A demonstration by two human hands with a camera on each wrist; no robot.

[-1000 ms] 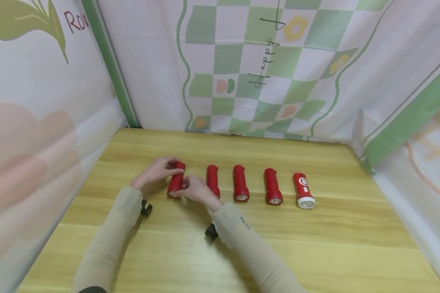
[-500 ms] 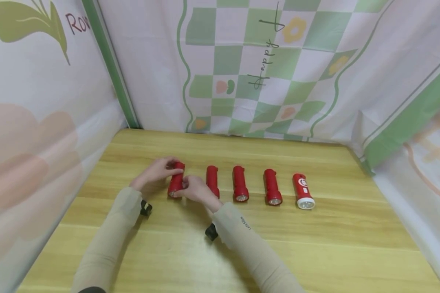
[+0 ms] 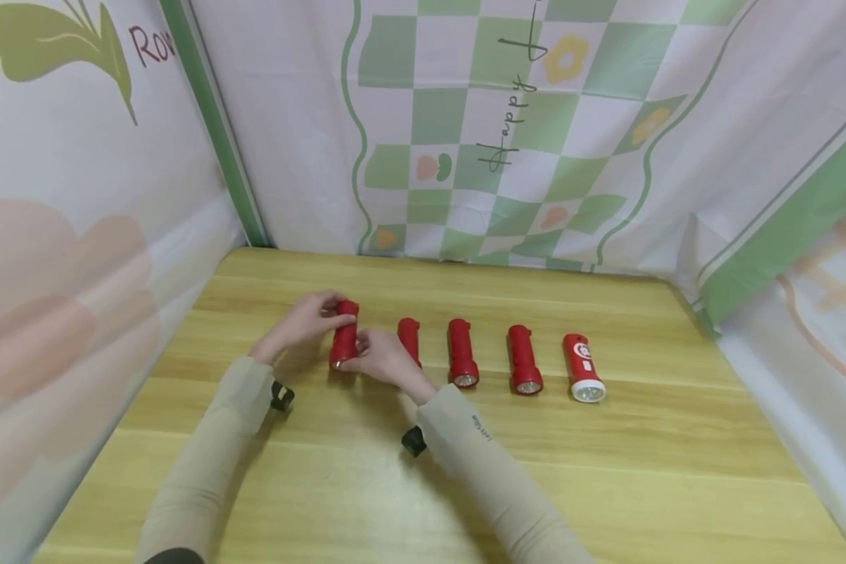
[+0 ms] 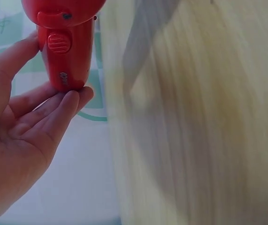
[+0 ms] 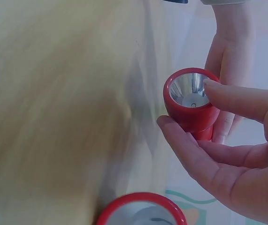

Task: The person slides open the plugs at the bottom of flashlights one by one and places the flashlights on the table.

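Both hands hold a red flashlight (image 3: 345,337) at the left end of a row. My left hand (image 3: 305,323) grips its tail part; in the left wrist view the thumb lies along one side of the flashlight (image 4: 72,61) and the fingertips sit at its tail, with the ribbed switch exposed. My right hand (image 3: 389,360) pinches the lamp end: in the right wrist view the thumb is on the lens rim of the flashlight (image 5: 190,117) and the fingers lie beneath. It looks raised off the wooden table (image 3: 338,470).
To the right lie more red flashlights, the nearest (image 3: 409,338) partly behind the right hand, then a second (image 3: 462,352) and a third (image 3: 524,359). A red flashlight with a white head (image 3: 583,368) ends the row. Printed curtains (image 3: 289,157) stand behind and at the sides.
Over the last half second, both hands have shifted slightly away and to the right with the leftmost flashlight, which appears lifted. The other flashlights stay put.
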